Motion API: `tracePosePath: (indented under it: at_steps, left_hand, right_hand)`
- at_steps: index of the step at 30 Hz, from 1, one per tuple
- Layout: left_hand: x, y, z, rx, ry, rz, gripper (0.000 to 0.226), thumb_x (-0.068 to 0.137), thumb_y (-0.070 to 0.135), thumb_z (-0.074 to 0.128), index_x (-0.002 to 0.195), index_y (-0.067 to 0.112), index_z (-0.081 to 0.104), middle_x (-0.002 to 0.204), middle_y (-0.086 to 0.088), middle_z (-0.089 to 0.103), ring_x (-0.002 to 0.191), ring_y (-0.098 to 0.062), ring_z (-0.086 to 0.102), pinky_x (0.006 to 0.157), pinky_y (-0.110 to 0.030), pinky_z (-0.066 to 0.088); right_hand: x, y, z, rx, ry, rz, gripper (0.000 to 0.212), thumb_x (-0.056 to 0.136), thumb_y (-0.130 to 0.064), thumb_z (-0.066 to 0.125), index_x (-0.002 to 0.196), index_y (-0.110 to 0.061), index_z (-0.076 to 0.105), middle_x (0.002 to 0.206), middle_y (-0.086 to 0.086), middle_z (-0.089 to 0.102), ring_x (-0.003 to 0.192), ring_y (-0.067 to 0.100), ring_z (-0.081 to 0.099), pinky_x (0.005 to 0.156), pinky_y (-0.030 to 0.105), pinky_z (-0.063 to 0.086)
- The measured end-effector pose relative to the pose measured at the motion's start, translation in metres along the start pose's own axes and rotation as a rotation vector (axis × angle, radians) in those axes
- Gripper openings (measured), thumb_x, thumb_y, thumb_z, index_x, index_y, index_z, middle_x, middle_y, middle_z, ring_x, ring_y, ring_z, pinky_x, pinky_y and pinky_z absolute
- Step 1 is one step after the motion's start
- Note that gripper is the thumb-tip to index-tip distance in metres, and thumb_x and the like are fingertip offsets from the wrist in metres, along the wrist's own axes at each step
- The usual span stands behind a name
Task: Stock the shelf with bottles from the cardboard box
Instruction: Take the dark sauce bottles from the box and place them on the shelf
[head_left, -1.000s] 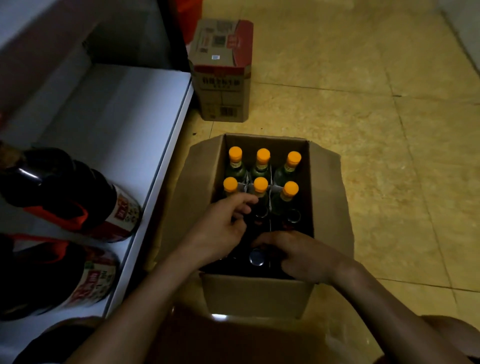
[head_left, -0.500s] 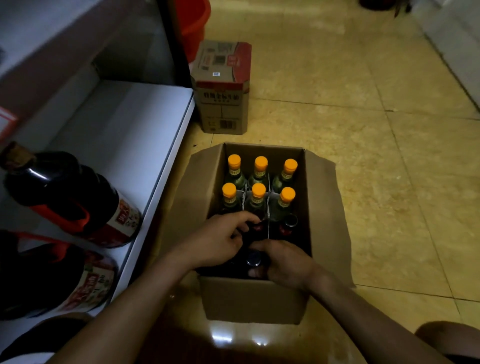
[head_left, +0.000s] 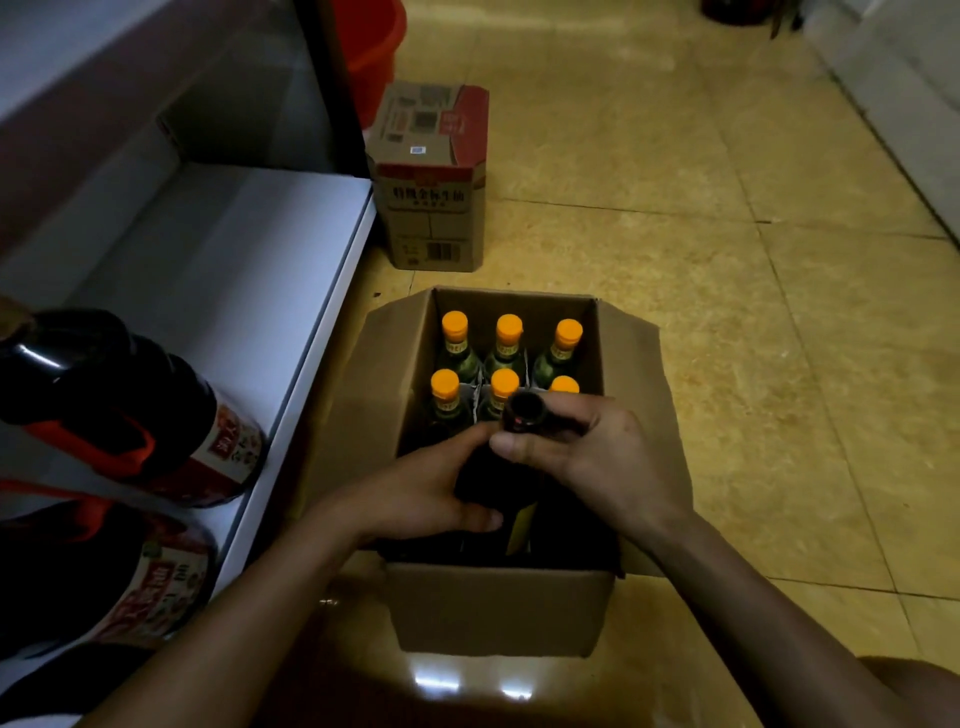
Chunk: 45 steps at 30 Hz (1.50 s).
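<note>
Right hand (head_left: 587, 457): I grip the neck of the dark bottle (head_left: 496, 493).
Left hand (head_left: 426, 493): I hold its body.
Cardboard box (head_left: 498, 608): better I lift straight up, slowly.

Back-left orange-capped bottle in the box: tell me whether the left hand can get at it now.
Probably not yet. The left hand grips the dark bottle, as does the right hand. The way itself looks free: the box is open and nothing covers that orange-capped bottle.
</note>
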<state>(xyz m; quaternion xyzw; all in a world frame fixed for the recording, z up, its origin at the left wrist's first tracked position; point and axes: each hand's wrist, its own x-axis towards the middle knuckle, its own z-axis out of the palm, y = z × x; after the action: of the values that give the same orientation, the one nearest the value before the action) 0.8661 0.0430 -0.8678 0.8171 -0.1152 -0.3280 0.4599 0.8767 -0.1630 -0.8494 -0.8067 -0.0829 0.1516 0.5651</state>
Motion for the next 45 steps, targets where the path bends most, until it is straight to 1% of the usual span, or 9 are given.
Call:
tracePosePath:
  at_steps: [10, 16, 21, 24, 29, 32, 36, 41, 45]
  left_hand:
    - [0.009, 0.0, 0.008, -0.173, 0.056, 0.003, 0.082, 0.084, 0.029, 0.083, 0.143, 0.054, 0.032, 0.137, 0.035, 0.052, 0.127, 0.019, 0.046, 0.108, -0.016, 0.044]
    - [0.011, 0.014, 0.022, -0.267, 0.213, 0.042, 0.068, 0.075, 0.04, 0.082, 0.127, 0.057, 0.041, 0.119, 0.048, 0.057, 0.114, 0.028, 0.049, 0.087, 0.001, 0.043]
    - [0.011, 0.02, 0.018, -0.431, 0.23, 0.076, 0.071, 0.074, 0.036, 0.089, 0.133, 0.044, 0.051, 0.126, 0.029, 0.066, 0.119, 0.006, 0.062, 0.094, -0.019, 0.053]
    - [0.009, 0.025, 0.012, -0.555, 0.192, 0.071, 0.071, 0.065, 0.042, 0.083, 0.131, 0.039, 0.057, 0.124, 0.015, 0.072, 0.116, -0.007, 0.068, 0.091, -0.026, 0.058]
    - [0.007, 0.029, 0.009, -0.752, 0.08, 0.076, 0.071, 0.056, 0.042, 0.094, 0.122, 0.035, 0.069, 0.121, -0.002, 0.075, 0.116, -0.022, 0.07, 0.093, -0.035, 0.056]
    - [0.009, 0.028, 0.015, -0.847, 0.031, 0.099, 0.075, 0.057, 0.044, 0.097, 0.124, 0.023, 0.07, 0.122, -0.014, 0.071, 0.117, -0.034, 0.067, 0.105, -0.051, 0.05]
    - [0.009, 0.029, 0.019, -0.846, 0.093, 0.083, 0.071, 0.048, 0.052, 0.098, 0.112, 0.03, 0.077, 0.12, -0.004, 0.076, 0.114, -0.023, 0.071, 0.093, -0.035, 0.058]
    - [0.012, 0.044, 0.032, -0.5, 0.277, 0.125, 0.071, 0.081, 0.028, 0.086, 0.139, 0.038, 0.046, 0.126, 0.017, 0.07, 0.117, -0.004, 0.067, 0.094, -0.026, 0.056]
    - [0.021, 0.046, 0.048, -0.388, 0.512, 0.114, 0.083, 0.081, 0.022, 0.086, 0.145, 0.038, 0.035, 0.129, 0.016, 0.066, 0.116, 0.002, 0.065, 0.098, -0.029, 0.057]
  right_hand:
    - [0.003, -0.044, -0.004, 0.231, 0.239, -0.092, 0.041, 0.066, -0.046, 0.077, 0.098, -0.021, 0.078, 0.091, -0.005, 0.079, 0.089, 0.008, 0.075, 0.076, 0.028, 0.061]
    - [0.012, -0.05, -0.02, 0.37, 0.359, -0.157, 0.033, 0.073, -0.047, 0.074, 0.098, -0.025, 0.078, 0.091, -0.003, 0.08, 0.087, 0.01, 0.076, 0.073, 0.024, 0.058]
    - [0.015, -0.033, -0.034, 0.168, 0.061, -0.124, 0.042, 0.092, -0.046, 0.059, 0.129, -0.026, 0.066, 0.119, -0.005, 0.073, 0.113, 0.009, 0.069, 0.095, 0.035, 0.056]
    - [0.013, -0.027, -0.034, 0.318, -0.194, -0.056, 0.056, 0.092, -0.038, 0.061, 0.146, -0.029, 0.047, 0.127, -0.002, 0.071, 0.121, 0.016, 0.066, 0.101, 0.036, 0.055]
    - [0.015, -0.028, -0.029, 0.567, -0.32, 0.039, 0.067, 0.078, -0.052, 0.079, 0.131, -0.016, 0.058, 0.122, 0.009, 0.072, 0.114, 0.026, 0.069, 0.09, 0.033, 0.058]
    - [0.016, -0.026, -0.021, 0.647, -0.248, 0.012, 0.046, 0.082, -0.036, 0.078, 0.12, -0.011, 0.064, 0.109, 0.011, 0.075, 0.101, 0.025, 0.072, 0.082, 0.032, 0.058]
    - [0.013, -0.029, -0.012, 0.653, -0.079, -0.043, 0.027, 0.083, -0.028, 0.074, 0.106, -0.014, 0.07, 0.094, 0.005, 0.078, 0.087, 0.018, 0.075, 0.072, 0.027, 0.058]
    - [0.013, -0.041, -0.012, 0.478, 0.152, -0.088, 0.044, 0.08, -0.03, 0.082, 0.118, -0.015, 0.068, 0.103, 0.004, 0.079, 0.095, 0.016, 0.076, 0.076, 0.025, 0.059]
    - [0.01, -0.042, -0.007, 0.35, 0.282, -0.098, 0.06, 0.067, -0.043, 0.076, 0.122, -0.022, 0.066, 0.104, -0.007, 0.078, 0.093, 0.0, 0.074, 0.076, 0.014, 0.058]
